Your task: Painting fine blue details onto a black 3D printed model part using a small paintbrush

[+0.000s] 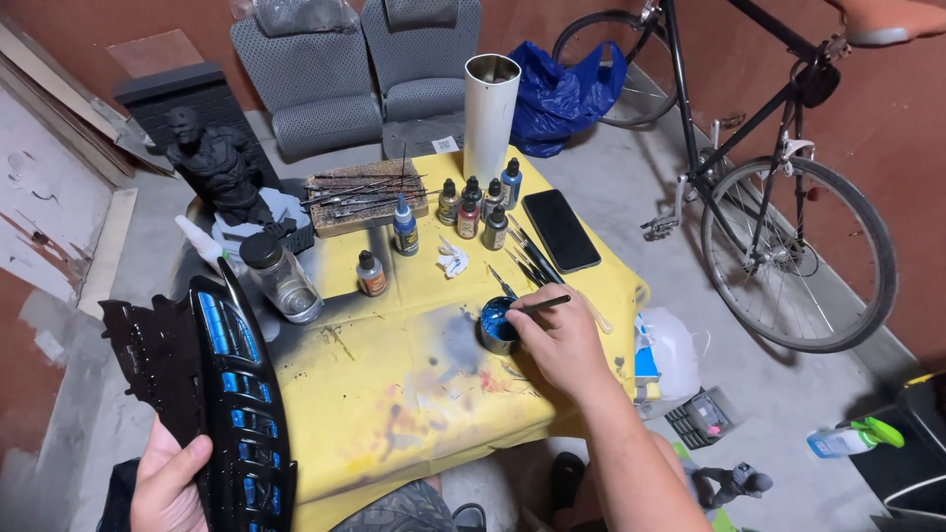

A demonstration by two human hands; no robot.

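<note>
My left hand (169,480) grips the lower edge of a black curved model piece (212,379) with blue painted panels, held upright at the table's left front. My right hand (562,340) holds a thin black paintbrush (545,304) with its tip dipped into a small round cup of blue paint (496,324) on the yellow-covered table (394,384). Several small paint bottles (478,205) stand behind the cup, and one blue-capped bottle (405,226) stands apart to their left.
A glass jar (281,279), a brush rack (367,192), a white tube (490,113), a black phone (560,230) and a crumpled tissue (453,259) share the table. A dark bust (217,163) stands left, a bicycle (778,177) right, grey seats (355,69) behind.
</note>
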